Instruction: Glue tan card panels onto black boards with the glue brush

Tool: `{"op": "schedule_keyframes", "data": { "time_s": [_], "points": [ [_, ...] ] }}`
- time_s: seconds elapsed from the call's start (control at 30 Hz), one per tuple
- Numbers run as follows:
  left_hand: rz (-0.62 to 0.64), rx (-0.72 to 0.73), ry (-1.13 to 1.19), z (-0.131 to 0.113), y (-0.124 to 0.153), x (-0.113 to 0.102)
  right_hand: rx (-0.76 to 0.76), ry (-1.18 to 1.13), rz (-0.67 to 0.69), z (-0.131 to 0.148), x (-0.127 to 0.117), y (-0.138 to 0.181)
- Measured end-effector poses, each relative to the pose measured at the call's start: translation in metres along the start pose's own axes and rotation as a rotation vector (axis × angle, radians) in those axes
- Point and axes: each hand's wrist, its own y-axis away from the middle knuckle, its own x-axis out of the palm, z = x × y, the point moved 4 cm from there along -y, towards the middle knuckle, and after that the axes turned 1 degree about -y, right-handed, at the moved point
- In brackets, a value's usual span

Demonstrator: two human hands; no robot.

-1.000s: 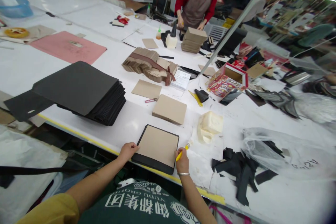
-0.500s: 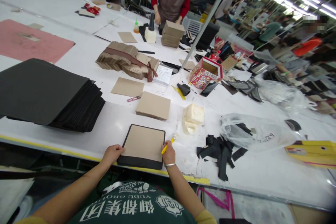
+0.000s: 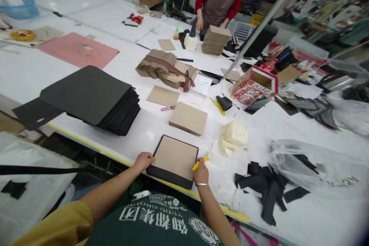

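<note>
In front of me a tan cardboard panel lies on a black sheet, whose wider black strip shows along the near side. My left hand pinches the left edge of the panel and sheet. At the right edge, my right hand is closed around a yellow-handled brush, its fingers also touching the panel's edge. The brush's pale bristles point away to the right. Just beyond lie a stack of tan boards and pink-handled thread snips. A cut-open cream plastic jug stands to the right.
A tall stack of black sheets sits at left. Black strips and a clear plastic bag lie at right. Farther back are tied board bundles, a red box, a slanted pole and a co-worker in a brown apron.
The camera view has turned left, so the whole scene shifts to the right. Both hands keep their places at the panel's edges, and the brush stays in my right hand.
</note>
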Motion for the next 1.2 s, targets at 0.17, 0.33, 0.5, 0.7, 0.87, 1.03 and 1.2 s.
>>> {"op": "schedule_keyframes", "data": {
  "time_s": [0.17, 0.33, 0.5, 0.7, 0.87, 1.03, 1.2],
  "points": [
    [-0.032, -0.015, 0.027, 0.003, 0.013, -0.004, -0.012, 0.02, 0.011, 0.001, 0.001, 0.0],
    [-0.037, -0.034, 0.02, 0.015, 0.037, -0.003, -0.002, 0.042, 0.034, 0.002, 0.001, -0.001],
    [-0.01, -0.023, -0.025, 0.009, 0.052, 0.0, -0.018, 0.032, 0.008, 0.001, -0.002, 0.001],
    [0.012, 0.09, -0.194, -0.031, 0.017, -0.01, -0.04, 0.07, -0.038, -0.009, 0.004, 0.001],
    [-0.095, 0.253, -0.605, -0.046, 0.004, -0.009, -0.148, 0.145, -0.209, -0.012, 0.009, -0.004],
    [-0.162, 0.738, -0.639, -0.084, 0.006, 0.044, -0.374, -0.05, -0.364, 0.005, 0.031, -0.002],
    [0.01, 0.875, -0.721, -0.09, -0.007, 0.077, -0.51, -0.103, -0.406, 0.026, 0.041, 0.0]
  ]
}}
